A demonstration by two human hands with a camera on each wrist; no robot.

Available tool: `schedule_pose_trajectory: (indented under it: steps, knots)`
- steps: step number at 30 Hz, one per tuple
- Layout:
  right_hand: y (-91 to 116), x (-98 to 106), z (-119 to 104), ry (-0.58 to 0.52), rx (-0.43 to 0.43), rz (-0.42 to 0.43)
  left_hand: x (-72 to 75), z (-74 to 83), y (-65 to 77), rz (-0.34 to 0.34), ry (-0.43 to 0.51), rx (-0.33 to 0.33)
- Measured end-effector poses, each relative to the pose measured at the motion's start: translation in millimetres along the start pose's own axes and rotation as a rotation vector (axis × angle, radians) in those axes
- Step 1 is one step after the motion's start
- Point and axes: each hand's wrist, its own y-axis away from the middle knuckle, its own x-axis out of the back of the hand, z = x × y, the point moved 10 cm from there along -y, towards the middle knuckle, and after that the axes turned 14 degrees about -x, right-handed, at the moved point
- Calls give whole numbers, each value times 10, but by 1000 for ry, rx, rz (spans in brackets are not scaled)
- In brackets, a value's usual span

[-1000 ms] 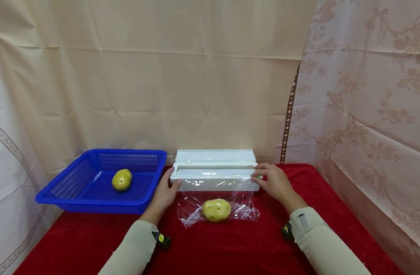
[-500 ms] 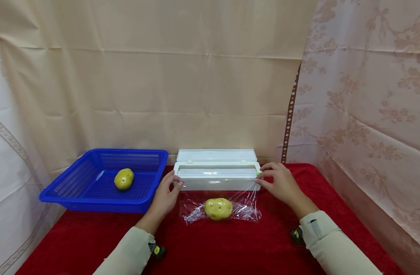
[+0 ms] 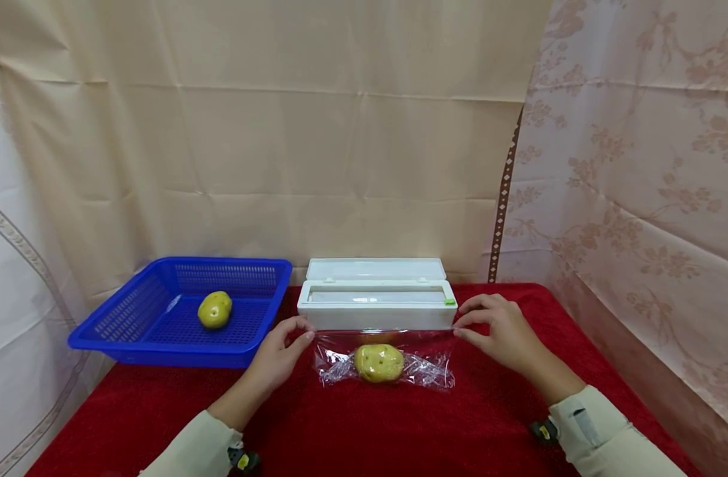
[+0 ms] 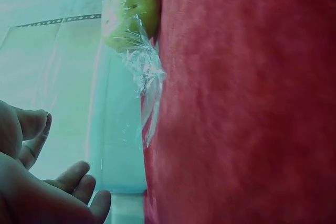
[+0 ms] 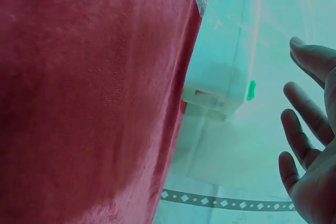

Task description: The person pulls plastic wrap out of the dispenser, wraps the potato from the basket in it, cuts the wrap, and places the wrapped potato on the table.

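Observation:
A yellow potato (image 3: 379, 363) sits on the red cloth, covered by clear plastic wrap (image 3: 430, 370) that is crumpled at both its sides. My left hand (image 3: 278, 354) pinches the left corner of the wrap's far edge between thumb and forefinger. At the right corner, my right hand (image 3: 499, 332) pinches the same edge, so it runs taut and raised between the two. Just behind that edge stands a white wrap dispenser (image 3: 377, 317), lid up, with a green slider (image 3: 450, 301) at the right end of its front bar. In the right wrist view, the other fingers (image 5: 296, 135) spread loosely.
To the left, a blue plastic basket (image 3: 161, 351) holds a second potato (image 3: 214, 310). A red cloth (image 3: 399, 430) covers the table. Beige curtain (image 3: 340, 146) hangs close behind the dispenser, and a patterned curtain (image 3: 650, 199) borders the right side.
Both hands have come down off the dispenser's front toward the potato, bringing the wrap's far edge with them. The wrap has parted from the dispenser, and the right hand has left the slider's end.

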Motion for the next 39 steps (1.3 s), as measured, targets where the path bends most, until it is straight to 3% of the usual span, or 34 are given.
schedule_pose_trajectory:
  steps: [4, 8, 13, 16, 19, 24, 31, 35, 39]
  knots:
    - [80, 11, -53, 28, 9, -33, 22, 2, 73, -49, -59, 28]
    - [174, -2, -104, 49, 22, -74, 28, 31, 156, -110, -121, -2]
    - [305, -30, -160, 69, 88, -77, 4, 118, 255, -193, -230, -116]
    - [356, -98, -157, 98, 90, -101, -42, 187, 304, -254, -353, -193]
    - [382, -196, -145, 137, 82, -143, -101, 237, 335, -311, -495, -230]
    - [389, -358, -156, 204, 98, -192, -201, 218, 358, -401, -644, -187]
    - [372, -549, -152, 272, 105, -240, -288, 110, 378, -493, -686, -95]
    - [367, -606, -91, 230, 45, -312, -285, 130, 345, -482, -658, -92]
    - [305, -595, -2, -21, -117, -391, -159, 217, 257, -333, -550, -76]
